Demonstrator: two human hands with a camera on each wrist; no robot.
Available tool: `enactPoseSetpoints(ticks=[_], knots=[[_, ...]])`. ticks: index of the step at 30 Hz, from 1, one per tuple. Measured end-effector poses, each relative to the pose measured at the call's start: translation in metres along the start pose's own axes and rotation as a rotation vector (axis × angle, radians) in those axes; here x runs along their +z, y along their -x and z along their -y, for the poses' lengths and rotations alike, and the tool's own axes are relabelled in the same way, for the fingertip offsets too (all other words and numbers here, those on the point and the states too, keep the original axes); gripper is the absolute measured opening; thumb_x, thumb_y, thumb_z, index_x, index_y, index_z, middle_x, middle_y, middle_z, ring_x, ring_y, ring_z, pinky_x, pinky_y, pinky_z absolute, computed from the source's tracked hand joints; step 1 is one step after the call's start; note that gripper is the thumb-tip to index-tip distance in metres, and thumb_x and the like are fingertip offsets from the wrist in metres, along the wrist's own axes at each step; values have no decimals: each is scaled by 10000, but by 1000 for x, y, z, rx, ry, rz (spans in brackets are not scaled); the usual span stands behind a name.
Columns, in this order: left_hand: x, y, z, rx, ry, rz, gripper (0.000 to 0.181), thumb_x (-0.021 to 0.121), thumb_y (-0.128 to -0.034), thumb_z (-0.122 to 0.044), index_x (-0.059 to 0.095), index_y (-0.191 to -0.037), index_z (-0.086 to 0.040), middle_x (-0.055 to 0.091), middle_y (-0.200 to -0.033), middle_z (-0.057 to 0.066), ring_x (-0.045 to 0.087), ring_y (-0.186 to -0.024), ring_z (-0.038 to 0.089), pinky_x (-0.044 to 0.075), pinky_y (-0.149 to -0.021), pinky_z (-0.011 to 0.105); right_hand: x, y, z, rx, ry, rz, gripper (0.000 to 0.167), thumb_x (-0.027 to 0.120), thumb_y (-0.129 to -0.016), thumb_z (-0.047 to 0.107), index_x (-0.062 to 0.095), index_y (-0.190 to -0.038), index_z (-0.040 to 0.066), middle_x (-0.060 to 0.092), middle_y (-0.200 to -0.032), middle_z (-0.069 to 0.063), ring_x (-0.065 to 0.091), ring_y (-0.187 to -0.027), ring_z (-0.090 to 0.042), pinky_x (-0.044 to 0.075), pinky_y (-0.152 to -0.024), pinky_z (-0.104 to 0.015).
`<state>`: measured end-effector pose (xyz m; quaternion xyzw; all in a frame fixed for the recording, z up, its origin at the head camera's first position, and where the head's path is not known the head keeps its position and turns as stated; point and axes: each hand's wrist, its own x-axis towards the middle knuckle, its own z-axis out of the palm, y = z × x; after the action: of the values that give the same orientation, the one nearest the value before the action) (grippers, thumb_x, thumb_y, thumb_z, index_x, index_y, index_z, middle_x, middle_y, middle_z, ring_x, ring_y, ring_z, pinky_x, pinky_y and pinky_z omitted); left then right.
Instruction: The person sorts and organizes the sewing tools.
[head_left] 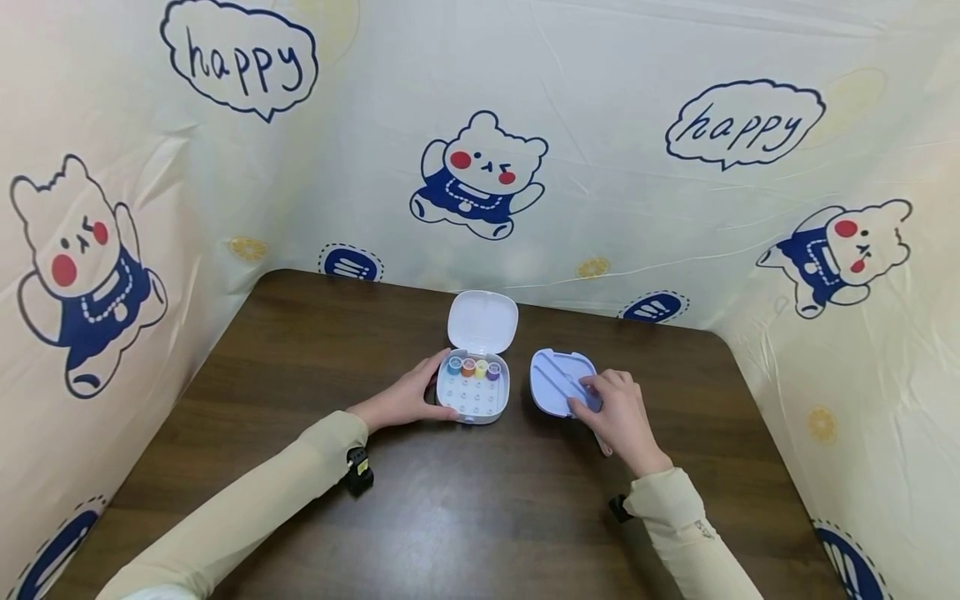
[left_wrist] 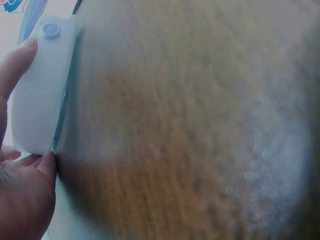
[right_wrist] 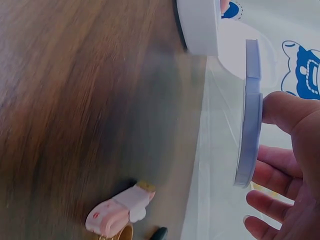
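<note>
A white case (head_left: 476, 402) stands on the table with its hinged lid (head_left: 483, 321) laid back. Inside it, a back row of small blue, orange, yellow and purple cups (head_left: 468, 367) sits behind rows of little pegs. My left hand (head_left: 408, 395) grips the case's left side, thumb at the front wall (left_wrist: 44, 90). To the right, my right hand (head_left: 621, 417) pinches a flat lavender lid-like piece (head_left: 558, 383) with a diagonal bar across it. In the right wrist view that piece (right_wrist: 251, 120) is held off the table, between thumb and fingers.
A small pink and white object (right_wrist: 117, 212) with a gold part lies on the table below my right hand, a dark item (right_wrist: 159, 233) beside it. The brown table (head_left: 450, 517) meets a printed cloth (head_left: 600, 208) at the back and sides.
</note>
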<state>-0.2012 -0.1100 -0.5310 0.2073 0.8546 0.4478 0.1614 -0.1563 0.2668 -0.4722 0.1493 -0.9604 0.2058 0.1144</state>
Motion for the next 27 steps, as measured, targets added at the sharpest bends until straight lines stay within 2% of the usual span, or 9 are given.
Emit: enactPoseSetpoints(ticks=[9,20,27], knots=[[-1,2,-3,-24,2,12,1202,876,-822,-492,120,-1678,-117,238,-1684,195,286,-1527,369,264,-1222,577,8,-5,11,1,-11,33,394,836,-880,312,762,-1130,16,670,-988,-95,516,-1031,-309,396,-924,-477],[-1,2,-5,-29,1,12,1192,877,-830,-463,111,-1681,-129,235,-1682,195,290,-1522,367,262,-1224,573,19,-11,26,-64,-32,-12,379,855,-855,288,765,-1093,7,658,-923,-80,528,-974,-311,403,-881,-480],[-1,2,-4,-17,-11,11,1192,875,-830,-476,117,-1678,-119,245,-1676,205,300,-1517,374,271,-1218,580,27,-16,37,-63,-20,8,377,847,-868,310,765,-1095,21,647,-921,-60,522,-969,-286,406,-856,-447]])
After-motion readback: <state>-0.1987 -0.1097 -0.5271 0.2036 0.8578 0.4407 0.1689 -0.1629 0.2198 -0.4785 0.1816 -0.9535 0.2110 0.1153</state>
